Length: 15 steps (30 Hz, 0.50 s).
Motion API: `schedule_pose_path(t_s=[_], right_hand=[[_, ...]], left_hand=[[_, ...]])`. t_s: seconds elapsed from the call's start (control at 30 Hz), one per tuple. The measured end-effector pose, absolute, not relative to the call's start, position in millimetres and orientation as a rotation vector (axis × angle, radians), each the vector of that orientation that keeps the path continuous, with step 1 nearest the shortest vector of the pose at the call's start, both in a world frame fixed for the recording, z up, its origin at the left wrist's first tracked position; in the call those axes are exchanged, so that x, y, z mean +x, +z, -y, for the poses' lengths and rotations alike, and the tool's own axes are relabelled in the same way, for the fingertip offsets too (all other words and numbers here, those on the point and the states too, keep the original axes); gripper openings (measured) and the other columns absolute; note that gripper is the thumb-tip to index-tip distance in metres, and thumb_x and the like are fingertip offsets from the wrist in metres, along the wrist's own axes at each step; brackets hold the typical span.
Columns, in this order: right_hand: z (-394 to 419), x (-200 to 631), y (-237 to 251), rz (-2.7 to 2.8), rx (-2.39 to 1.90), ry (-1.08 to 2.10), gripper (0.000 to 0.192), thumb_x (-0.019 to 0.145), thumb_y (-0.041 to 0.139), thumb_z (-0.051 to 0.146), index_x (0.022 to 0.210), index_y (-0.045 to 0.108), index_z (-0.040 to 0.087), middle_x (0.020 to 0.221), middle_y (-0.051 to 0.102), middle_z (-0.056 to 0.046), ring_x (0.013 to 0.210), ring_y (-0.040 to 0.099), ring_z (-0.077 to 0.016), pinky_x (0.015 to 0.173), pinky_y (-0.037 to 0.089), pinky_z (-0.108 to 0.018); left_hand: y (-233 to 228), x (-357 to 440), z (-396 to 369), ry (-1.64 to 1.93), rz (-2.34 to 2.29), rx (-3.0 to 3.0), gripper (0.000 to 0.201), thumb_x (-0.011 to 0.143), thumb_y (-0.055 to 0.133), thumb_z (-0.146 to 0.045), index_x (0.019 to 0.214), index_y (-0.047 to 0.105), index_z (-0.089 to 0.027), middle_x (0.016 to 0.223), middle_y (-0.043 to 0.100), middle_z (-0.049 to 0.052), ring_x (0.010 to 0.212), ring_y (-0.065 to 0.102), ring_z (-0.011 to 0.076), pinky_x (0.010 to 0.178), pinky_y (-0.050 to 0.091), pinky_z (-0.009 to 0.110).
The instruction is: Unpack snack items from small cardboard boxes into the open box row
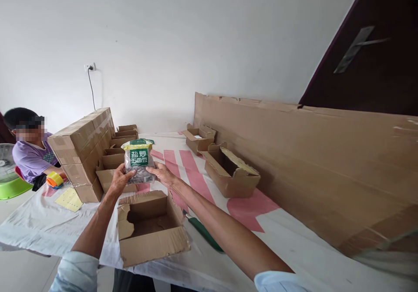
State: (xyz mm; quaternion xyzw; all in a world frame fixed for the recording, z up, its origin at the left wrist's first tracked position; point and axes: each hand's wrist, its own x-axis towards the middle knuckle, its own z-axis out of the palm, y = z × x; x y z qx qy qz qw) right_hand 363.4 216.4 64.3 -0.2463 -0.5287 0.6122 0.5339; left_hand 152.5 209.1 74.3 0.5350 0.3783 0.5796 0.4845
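Both my hands hold up a clear snack packet (pixel 138 160) with a green label and a yellow-green top. My left hand (pixel 119 180) grips its lower left corner, my right hand (pixel 163 174) its lower right edge. The packet hangs above and just behind an open cardboard box (pixel 150 242) with torn flaps, which stands at the near edge of the white-covered table (pixel 294 239). The box looks empty inside.
A stack of sealed cartons (pixel 81 148) and a row of open boxes (pixel 114 157) stand at the left. Two more open boxes (pixel 230 174) sit by a long cardboard sheet (pixel 310 161). A green-handled tool (pixel 204 233) lies under my right forearm. A seated person (pixel 31 152) holds a tape dispenser (pixel 55 179).
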Motion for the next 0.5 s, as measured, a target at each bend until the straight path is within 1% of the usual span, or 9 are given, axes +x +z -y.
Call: schedule_pose_path(t_s=[0.1, 0.2, 0.4, 0.5], right_hand=[[-219.3, 363.0, 63.0, 1.255, -0.593, 1.438, 0.053, 0.062, 0.098, 0.053, 0.097, 0.08, 0.018, 0.084, 0.08, -0.003, 0.075, 0.07, -0.0196, 0.075, 0.056, -0.035], [-218.7, 363.6, 63.3, 1.255, -0.583, 1.423, 0.052, 0.062, 0.098, 0.052, 0.098, 0.08, 0.019, 0.086, 0.08, -0.003, 0.078, 0.07, -0.0201, 0.078, 0.056, -0.035], [-206.1, 369.5, 60.0, 1.246, -0.572, 1.416, 0.048, 0.066, 0.096, 0.05, 0.097, 0.078, 0.018, 0.088, 0.079, -0.002, 0.08, 0.068, -0.0195, 0.079, 0.055, -0.035], [-198.3, 371.2, 56.6, 1.234, -0.584, 1.409, 0.048, 0.067, 0.095, 0.051, 0.097, 0.078, 0.018, 0.087, 0.078, -0.001, 0.079, 0.068, -0.0195, 0.078, 0.055, -0.034]], left_hand=[[77.2, 153.5, -207.3, 1.422, -0.93, 1.32, 0.068, 0.051, 0.106, -0.05, 0.101, 0.075, -0.015, 0.086, 0.079, 0.003, 0.073, 0.069, 0.0172, 0.069, 0.055, 0.029], [81.6, 154.1, -203.3, 1.415, -0.926, 1.342, 0.069, 0.053, 0.105, -0.051, 0.105, 0.074, -0.016, 0.09, 0.081, 0.004, 0.077, 0.071, 0.0189, 0.072, 0.057, 0.031], [86.5, 151.4, -192.2, 1.385, -0.897, 1.422, 0.066, 0.059, 0.103, -0.048, 0.111, 0.075, -0.017, 0.101, 0.082, 0.006, 0.091, 0.073, 0.0219, 0.082, 0.058, 0.032], [85.7, 148.5, -186.1, 1.324, -0.871, 1.469, 0.066, 0.062, 0.103, -0.045, 0.113, 0.073, -0.017, 0.102, 0.081, 0.006, 0.093, 0.073, 0.0225, 0.085, 0.058, 0.033]])
